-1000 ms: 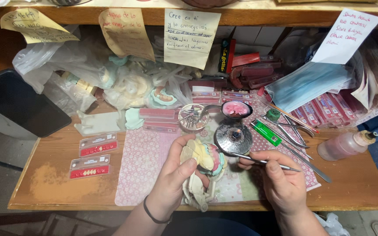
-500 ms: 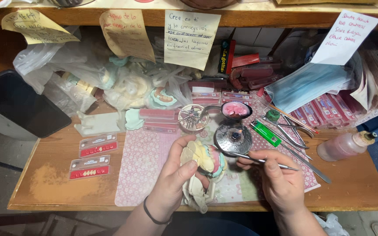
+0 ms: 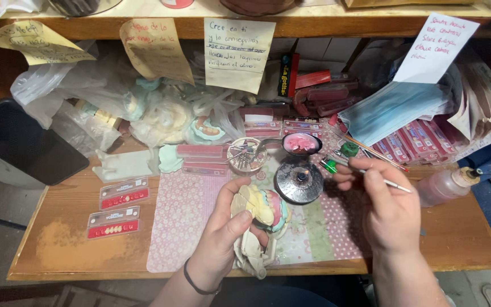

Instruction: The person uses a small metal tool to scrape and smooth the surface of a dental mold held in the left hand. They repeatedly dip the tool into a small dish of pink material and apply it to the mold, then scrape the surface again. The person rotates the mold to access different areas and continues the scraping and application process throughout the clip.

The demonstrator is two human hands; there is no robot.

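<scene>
My left hand (image 3: 223, 241) grips a dental cast (image 3: 259, 210) of cream plaster with pink and pale green wax, held over the patterned mat (image 3: 183, 222) near the desk's front edge. A cream cloth or plaster base hangs below it. My right hand (image 3: 385, 207) pinches a thin metal instrument (image 3: 365, 172) like a pen, its tip pointing left toward a small round burner with a dark lid (image 3: 299, 181). Behind the burner sits a dark spoon-like dish of pink wax (image 3: 300, 144). A small round cup of metal bits (image 3: 245, 154) stands left of it.
Two tooth cards (image 3: 121, 193) lie on the wooden desk (image 3: 58, 244) at left. A squeeze bottle (image 3: 447, 185) stands at right. Plastic bags with casts, red boxes, blue masks (image 3: 390, 111) and paper notes crowd the back under a shelf. A dark bin (image 3: 18, 142) sits far left.
My right hand has risen and pulled the instrument up and to the right, away from the cast, so its tip now sits beside the burner. The left hand keeps the cast steady.
</scene>
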